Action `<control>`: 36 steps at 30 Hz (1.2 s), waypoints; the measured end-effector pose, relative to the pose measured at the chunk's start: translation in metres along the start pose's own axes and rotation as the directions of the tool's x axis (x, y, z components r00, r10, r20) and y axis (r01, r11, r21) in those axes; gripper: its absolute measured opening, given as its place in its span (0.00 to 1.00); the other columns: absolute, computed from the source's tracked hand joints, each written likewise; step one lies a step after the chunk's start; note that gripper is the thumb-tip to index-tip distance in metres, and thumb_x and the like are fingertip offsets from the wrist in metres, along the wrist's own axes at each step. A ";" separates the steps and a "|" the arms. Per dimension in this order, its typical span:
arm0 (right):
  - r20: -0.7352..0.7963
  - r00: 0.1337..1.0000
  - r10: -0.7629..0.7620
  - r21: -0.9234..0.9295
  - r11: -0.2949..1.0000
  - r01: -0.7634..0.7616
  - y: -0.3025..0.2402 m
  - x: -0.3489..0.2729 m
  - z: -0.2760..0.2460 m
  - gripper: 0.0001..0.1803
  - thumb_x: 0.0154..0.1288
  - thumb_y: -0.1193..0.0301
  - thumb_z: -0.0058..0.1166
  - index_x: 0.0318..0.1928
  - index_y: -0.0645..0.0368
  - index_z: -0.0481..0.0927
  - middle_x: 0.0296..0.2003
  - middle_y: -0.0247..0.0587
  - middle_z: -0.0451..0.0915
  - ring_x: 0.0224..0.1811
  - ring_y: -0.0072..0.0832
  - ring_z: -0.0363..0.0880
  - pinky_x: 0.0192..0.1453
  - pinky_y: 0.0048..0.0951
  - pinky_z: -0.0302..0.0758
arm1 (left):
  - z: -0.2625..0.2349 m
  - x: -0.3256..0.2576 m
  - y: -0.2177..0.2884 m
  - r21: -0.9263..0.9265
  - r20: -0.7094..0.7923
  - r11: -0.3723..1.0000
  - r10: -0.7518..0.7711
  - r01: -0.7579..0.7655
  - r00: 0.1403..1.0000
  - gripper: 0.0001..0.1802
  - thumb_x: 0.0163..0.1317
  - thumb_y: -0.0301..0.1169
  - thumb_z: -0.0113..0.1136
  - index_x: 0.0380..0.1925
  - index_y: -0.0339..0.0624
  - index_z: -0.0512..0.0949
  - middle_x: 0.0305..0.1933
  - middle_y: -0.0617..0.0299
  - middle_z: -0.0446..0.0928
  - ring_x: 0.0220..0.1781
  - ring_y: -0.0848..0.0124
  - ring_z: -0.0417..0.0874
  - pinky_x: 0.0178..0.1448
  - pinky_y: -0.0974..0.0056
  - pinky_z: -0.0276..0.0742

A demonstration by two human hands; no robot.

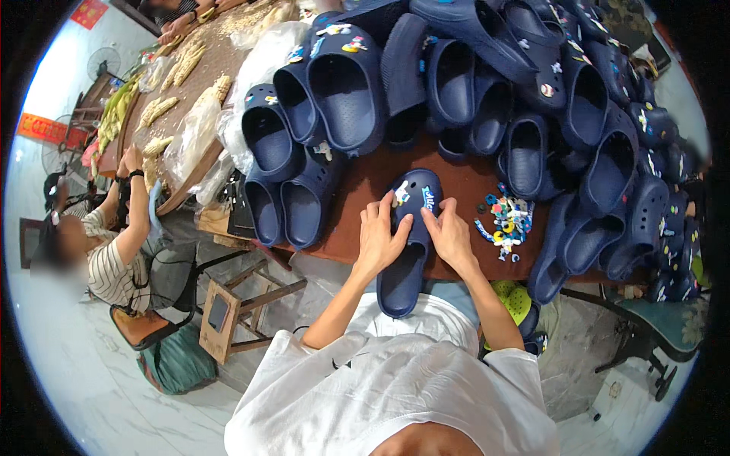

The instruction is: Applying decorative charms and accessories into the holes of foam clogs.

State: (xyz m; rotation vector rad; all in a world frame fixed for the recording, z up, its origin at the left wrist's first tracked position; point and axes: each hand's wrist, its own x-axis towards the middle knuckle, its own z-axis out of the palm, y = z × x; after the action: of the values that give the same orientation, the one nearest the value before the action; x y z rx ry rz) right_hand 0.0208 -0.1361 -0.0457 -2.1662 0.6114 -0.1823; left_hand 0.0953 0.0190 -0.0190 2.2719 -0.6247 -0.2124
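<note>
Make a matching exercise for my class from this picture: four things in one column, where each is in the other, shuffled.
Things:
1. navy clog
2. small colourful charms
3. wooden stool
4. yellow-green clog

Places:
A. on the floor, left of the person
B. under both hands
C. below the table edge, right of the right forearm
D. loose on the table, right of the right hand

Pairs: 1-B, 2-D, 3-A, 4-C

Both hands press on a navy clog (pixel 407 235) lying at the near edge of the brown table (pixel 456 182), its heel overhanging that edge. The left hand (pixel 380 234) spreads over its left side, the right hand (pixel 450 234) over its right. Just right of it lies a heap of small coloured shoe charms (pixel 508 222). A pile of navy clogs (pixel 532 83) covers the far side.
</note>
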 end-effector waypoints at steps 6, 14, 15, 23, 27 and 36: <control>-0.049 0.999 -0.021 0.031 0.999 0.023 -0.001 -0.006 0.004 0.24 0.72 0.56 0.51 0.52 0.64 0.65 0.25 0.55 0.78 0.32 0.57 0.80 0.37 0.54 0.73 | 0.004 0.012 -0.006 -0.037 0.072 0.999 -0.015 0.017 0.997 0.37 0.62 0.43 0.63 0.67 0.41 0.65 0.63 0.37 0.65 0.63 0.45 0.66 0.68 0.47 0.63; -0.081 0.997 0.018 0.368 0.930 0.013 -0.003 -0.019 0.029 0.23 0.73 0.60 0.51 0.57 0.65 0.66 0.27 0.46 0.77 0.29 0.40 0.78 0.38 0.40 0.73 | -0.021 -0.021 0.003 -0.105 0.111 0.985 0.149 -0.138 0.983 0.44 0.51 0.45 0.73 0.66 0.41 0.67 0.69 0.37 0.58 0.70 0.42 0.60 0.71 0.45 0.59; 0.004 0.996 0.086 0.411 0.908 -0.081 -0.009 -0.021 0.025 0.17 0.74 0.64 0.48 0.55 0.63 0.69 0.34 0.48 0.77 0.37 0.42 0.78 0.44 0.41 0.73 | -0.019 -0.021 0.000 -0.061 0.103 0.984 0.171 -0.166 0.980 0.43 0.51 0.45 0.73 0.66 0.41 0.67 0.69 0.37 0.58 0.70 0.42 0.59 0.71 0.44 0.59; -0.386 0.911 -0.143 -0.547 0.831 -0.101 0.050 -0.030 -0.020 0.14 0.66 0.71 0.52 0.51 0.58 0.76 0.47 0.47 0.73 0.53 0.44 0.71 0.54 0.45 0.67 | -0.020 -0.013 -0.008 -0.071 0.122 0.964 0.262 -0.255 0.957 0.40 0.46 0.39 0.72 0.62 0.45 0.72 0.70 0.42 0.60 0.70 0.41 0.59 0.72 0.42 0.59; -0.346 0.929 -0.131 -0.586 0.804 -0.105 0.071 -0.039 -0.025 0.13 0.65 0.71 0.54 0.49 0.56 0.78 0.43 0.42 0.74 0.48 0.41 0.72 0.51 0.42 0.66 | -0.030 -0.006 -0.011 -0.127 0.186 0.957 0.280 -0.259 0.942 0.38 0.46 0.40 0.72 0.60 0.46 0.74 0.70 0.44 0.64 0.70 0.42 0.61 0.72 0.43 0.59; -0.352 0.910 -0.218 -0.281 0.952 0.119 0.036 -0.024 -0.018 0.09 0.62 0.72 0.59 0.44 0.55 0.83 0.38 0.39 0.80 0.45 0.39 0.76 0.50 0.40 0.70 | -0.055 -0.053 -0.006 -0.271 -0.072 0.936 0.211 -0.223 0.975 0.15 0.52 0.28 0.68 0.41 0.39 0.81 0.50 0.49 0.76 0.52 0.57 0.77 0.53 0.58 0.75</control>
State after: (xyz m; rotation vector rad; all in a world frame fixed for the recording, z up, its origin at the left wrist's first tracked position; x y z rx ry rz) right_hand -0.0196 -0.1558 -0.0607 -2.4564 0.6905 -0.6644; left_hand 0.0703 0.0838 0.0129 1.9167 -0.7677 -0.1339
